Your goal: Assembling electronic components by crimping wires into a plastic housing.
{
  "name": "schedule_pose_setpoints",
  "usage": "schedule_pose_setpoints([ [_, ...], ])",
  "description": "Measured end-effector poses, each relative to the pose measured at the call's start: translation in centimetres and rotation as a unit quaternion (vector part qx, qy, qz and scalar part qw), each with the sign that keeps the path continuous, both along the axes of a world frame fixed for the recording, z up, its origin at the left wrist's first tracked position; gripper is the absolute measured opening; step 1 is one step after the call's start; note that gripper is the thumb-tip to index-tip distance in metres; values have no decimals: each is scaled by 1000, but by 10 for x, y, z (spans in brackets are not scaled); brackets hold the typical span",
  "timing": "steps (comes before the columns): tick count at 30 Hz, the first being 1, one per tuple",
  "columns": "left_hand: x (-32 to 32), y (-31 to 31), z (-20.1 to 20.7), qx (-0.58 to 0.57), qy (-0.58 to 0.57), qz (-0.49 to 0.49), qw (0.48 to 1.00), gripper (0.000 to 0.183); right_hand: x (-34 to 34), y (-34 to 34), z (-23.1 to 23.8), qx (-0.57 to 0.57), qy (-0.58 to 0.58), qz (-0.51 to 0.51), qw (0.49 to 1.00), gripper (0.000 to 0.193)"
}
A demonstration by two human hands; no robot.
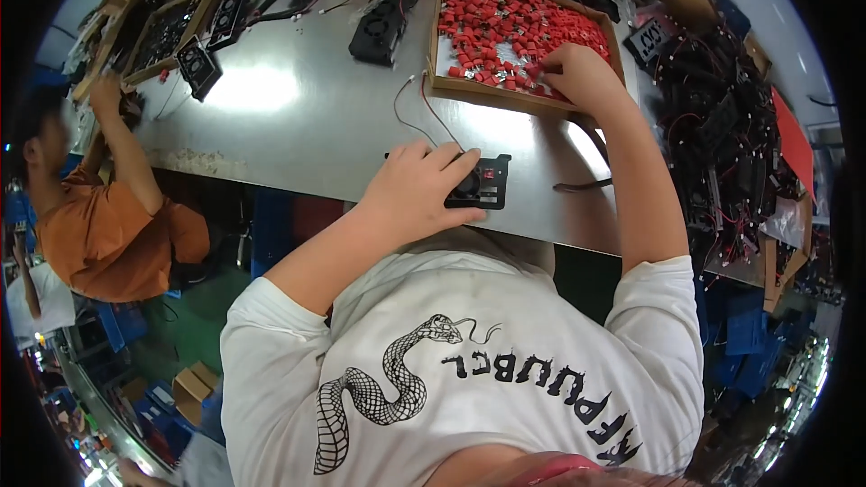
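My left hand [417, 182] lies over a flat black fan unit [492, 182] at the table's near edge, thumb along its front and fingers across its top. A small red piece shows on the unit's right half; the rest is under my hand. A red and a dark wire [424, 108] run from it toward the far side, ending in a small white plug. To the right, my right hand [575, 75] reaches into a shallow cardboard tray [492, 93] of small red capped parts [492, 22]. Its fingertips are pinched on a red part at the tray's near side.
A black fan [377, 34] lies left of the tray, with another fan [198, 68] farther left. A dark cable [582, 186] lies below the tray. Black wired parts [722, 126] pile up on the right. A co-worker in orange [117, 234] works at the left.
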State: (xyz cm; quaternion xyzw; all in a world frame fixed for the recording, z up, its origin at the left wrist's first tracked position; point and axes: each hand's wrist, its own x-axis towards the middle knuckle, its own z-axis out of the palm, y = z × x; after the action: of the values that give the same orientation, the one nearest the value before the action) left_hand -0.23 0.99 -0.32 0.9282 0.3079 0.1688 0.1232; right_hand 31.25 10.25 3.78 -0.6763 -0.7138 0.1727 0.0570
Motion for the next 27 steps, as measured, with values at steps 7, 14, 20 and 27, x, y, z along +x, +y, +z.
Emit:
schedule_pose_setpoints([
  [7,0,1,2,-17,6,-2,1000,74,19,-7,-20,104,22,64,992,21],
  [14,2,-2,5,-11,16,-9,1000,73,12,-4,0,-45,43,-17,998,24],
  [20,0,-5,-3,30,-2,11,999,72,-50,-82,9,127,194,100,968,23],
  [27,3,-2,0,12,2,7,1000,71,-95,-136,-15,133,100,102,981,17],
])
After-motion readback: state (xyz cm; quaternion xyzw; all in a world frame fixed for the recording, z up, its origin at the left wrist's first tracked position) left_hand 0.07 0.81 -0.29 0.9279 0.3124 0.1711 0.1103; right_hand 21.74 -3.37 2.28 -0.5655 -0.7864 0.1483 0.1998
